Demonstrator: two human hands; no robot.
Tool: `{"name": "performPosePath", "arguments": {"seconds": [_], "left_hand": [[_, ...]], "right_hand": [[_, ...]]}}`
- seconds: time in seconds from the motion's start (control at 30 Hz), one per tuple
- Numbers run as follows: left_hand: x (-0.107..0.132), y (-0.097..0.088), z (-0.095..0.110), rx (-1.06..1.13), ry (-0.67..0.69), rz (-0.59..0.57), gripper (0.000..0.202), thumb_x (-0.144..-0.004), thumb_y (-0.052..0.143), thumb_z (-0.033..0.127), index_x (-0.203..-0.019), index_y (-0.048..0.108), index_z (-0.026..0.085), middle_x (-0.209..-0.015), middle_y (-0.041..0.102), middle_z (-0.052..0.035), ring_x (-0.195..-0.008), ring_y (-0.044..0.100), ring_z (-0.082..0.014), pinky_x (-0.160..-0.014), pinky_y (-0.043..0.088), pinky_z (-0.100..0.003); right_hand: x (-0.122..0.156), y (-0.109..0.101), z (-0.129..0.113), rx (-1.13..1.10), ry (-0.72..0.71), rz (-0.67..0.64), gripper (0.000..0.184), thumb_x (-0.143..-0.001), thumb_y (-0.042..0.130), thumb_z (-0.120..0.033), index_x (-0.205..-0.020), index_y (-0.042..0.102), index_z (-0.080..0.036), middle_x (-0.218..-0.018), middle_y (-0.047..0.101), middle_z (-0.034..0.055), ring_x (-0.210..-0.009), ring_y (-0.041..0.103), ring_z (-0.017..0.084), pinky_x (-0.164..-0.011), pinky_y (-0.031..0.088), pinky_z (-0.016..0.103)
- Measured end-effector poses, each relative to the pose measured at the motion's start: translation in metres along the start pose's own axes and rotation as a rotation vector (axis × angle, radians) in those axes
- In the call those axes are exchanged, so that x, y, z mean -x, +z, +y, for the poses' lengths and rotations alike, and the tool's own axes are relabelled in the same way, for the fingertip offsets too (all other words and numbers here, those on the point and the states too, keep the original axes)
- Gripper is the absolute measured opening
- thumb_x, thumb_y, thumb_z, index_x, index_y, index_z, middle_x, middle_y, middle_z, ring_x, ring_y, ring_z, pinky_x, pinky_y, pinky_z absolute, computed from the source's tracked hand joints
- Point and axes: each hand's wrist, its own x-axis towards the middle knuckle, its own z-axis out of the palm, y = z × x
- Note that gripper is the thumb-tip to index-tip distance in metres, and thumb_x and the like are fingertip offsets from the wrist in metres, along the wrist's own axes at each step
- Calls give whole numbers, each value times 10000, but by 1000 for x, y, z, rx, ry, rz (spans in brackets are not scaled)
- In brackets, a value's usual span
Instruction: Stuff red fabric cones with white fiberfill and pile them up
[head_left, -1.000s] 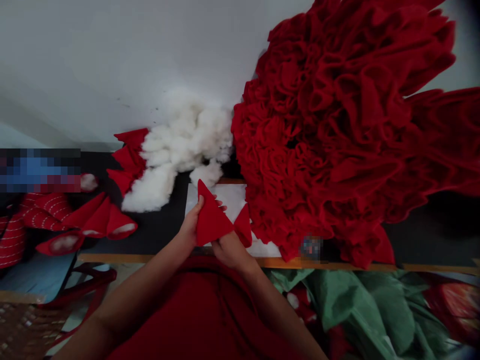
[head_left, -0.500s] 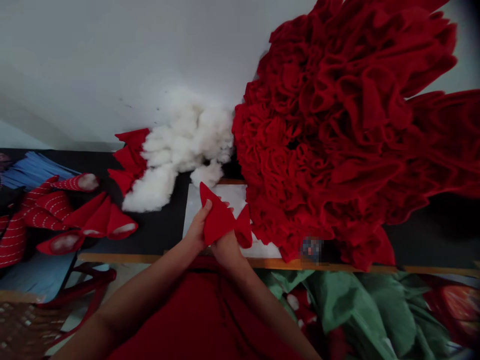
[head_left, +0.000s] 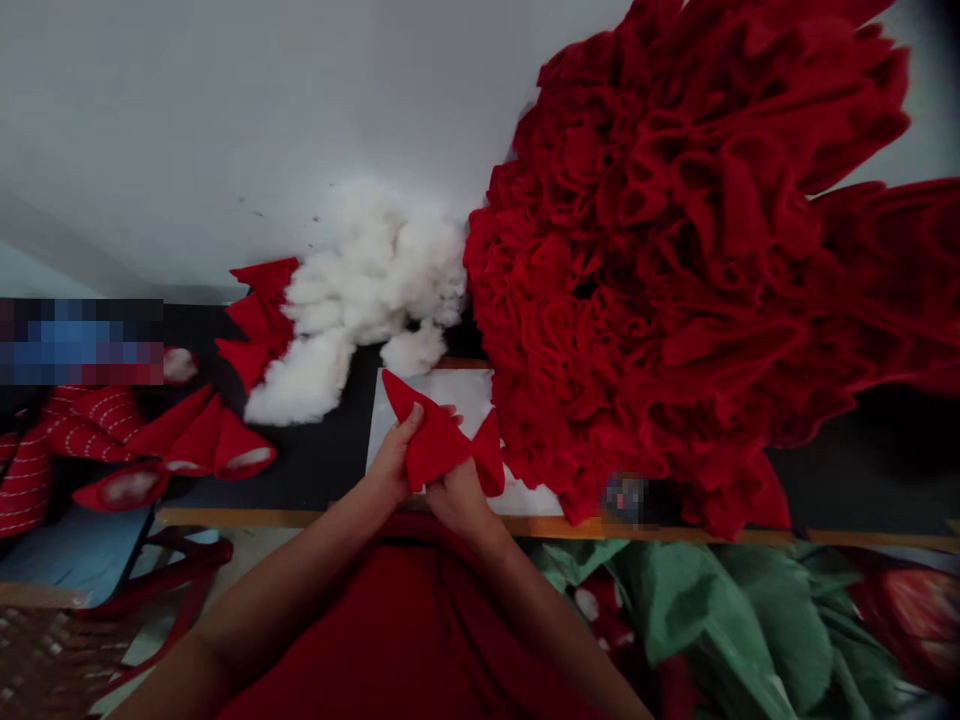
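A small red fabric cone (head_left: 435,443) is between my hands above a white sheet on the table. My left hand (head_left: 396,455) is closed round its left side, the thumb lying on top and fingertips showing past the far edge. From the wide end, my right hand (head_left: 459,497) reaches into the cone, so its fingers are hidden. Just to the right, another red cone (head_left: 490,455) lies on the white sheet (head_left: 386,425). A heap of white stuffing (head_left: 375,270) sits beyond my hands.
A tall pile of red fabric pieces (head_left: 660,270) fills the right side. Red cones with white stuffing in their openings (head_left: 217,440) and striped red pieces (head_left: 97,420) lie at the left. Green cloth (head_left: 720,620) hangs below the table's front edge.
The cone's pointed tip has swung to the left and slightly down. My right hand has shifted a little inside the cone; my left hand keeps its hold.
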Motion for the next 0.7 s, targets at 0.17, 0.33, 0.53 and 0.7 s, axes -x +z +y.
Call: {"name": "performPosePath", "arguments": {"seconds": [0.17, 0.33, 0.53, 0.7], "left_hand": [[-7, -2, 13, 62, -25, -13, 415, -815, 457, 438, -963, 595, 74, -884, 667, -108, -825, 634, -193, -842, 478, -334], [-6, -2, 15, 82, -4, -10, 394, -792, 484, 460, -928, 598, 109, -876, 669, -90, -809, 637, -205, -830, 481, -370], [0, -3, 0, 12, -23, -118, 386, -782, 525, 403, -987, 601, 85, -978, 653, -128, -965, 594, -237, -921, 427, -385], [4, -4, -2, 50, -14, -180, 331, -778, 528, 414, -946, 605, 139, -1081, 622, -91, -999, 580, -245, -925, 416, -432]], "right_hand": [[14, 0, -5, 177, -5, 86, 556, -794, 394, -75, -1338, 283, -119, -1290, 426, 184, -1235, 374, 262, -954, 422, 466], [29, 2, -2, 280, -180, 162, 554, -819, 345, -45, -1347, 278, -197, -1319, 408, 143, -1274, 312, 264, -978, 378, 518], [16, -3, 0, 152, -86, 99, 582, -785, 366, -51, -1352, 273, -146, -1297, 448, 153, -1222, 400, 254, -944, 442, 449], [12, 0, -1, 121, -91, 23, 618, -755, 353, -43, -1355, 267, -161, -1311, 447, 132, -1210, 421, 258, -930, 449, 447]]}}
